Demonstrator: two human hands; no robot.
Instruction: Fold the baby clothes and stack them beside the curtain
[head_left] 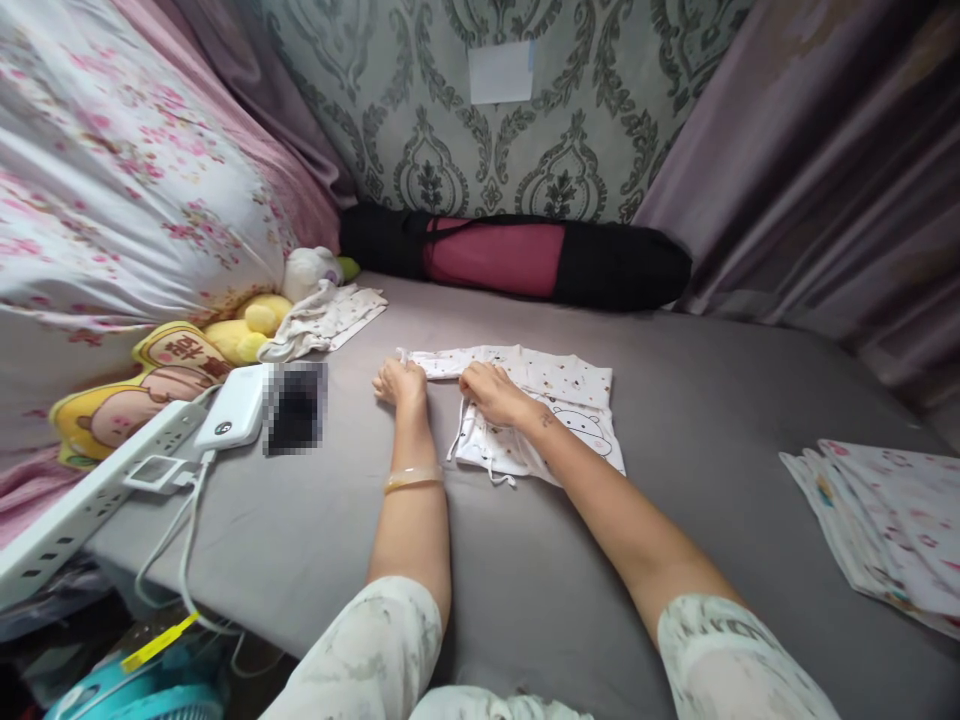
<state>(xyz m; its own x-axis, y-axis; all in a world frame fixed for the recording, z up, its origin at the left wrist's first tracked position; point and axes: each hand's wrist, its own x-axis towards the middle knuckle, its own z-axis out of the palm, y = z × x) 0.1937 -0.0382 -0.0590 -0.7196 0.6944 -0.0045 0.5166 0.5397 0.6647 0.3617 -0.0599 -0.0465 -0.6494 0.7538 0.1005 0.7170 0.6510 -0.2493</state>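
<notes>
A small white baby shirt [570, 380] with tiny scattered prints, an outlined animal face and tie strings lies partly folded on the grey bed sheet [540, 580]. My left hand [401, 383] is closed around the end of its long sleeve, at the left. Just to the right, my right hand [491, 393] has its fingers closed on the cloth near where the sleeve meets the body. The fingertips of the right hand are partly hidden. Loose strings hang from the shirt's near left edge.
Folded baby clothes [885, 520] are stacked at the right. A crumpled printed cloth [330, 320] lies by the plush toys [247, 325]. Left are a white power bank [234, 408], a power strip [97, 490] and cables. A long black-and-red bag [495, 258] lies against the wall.
</notes>
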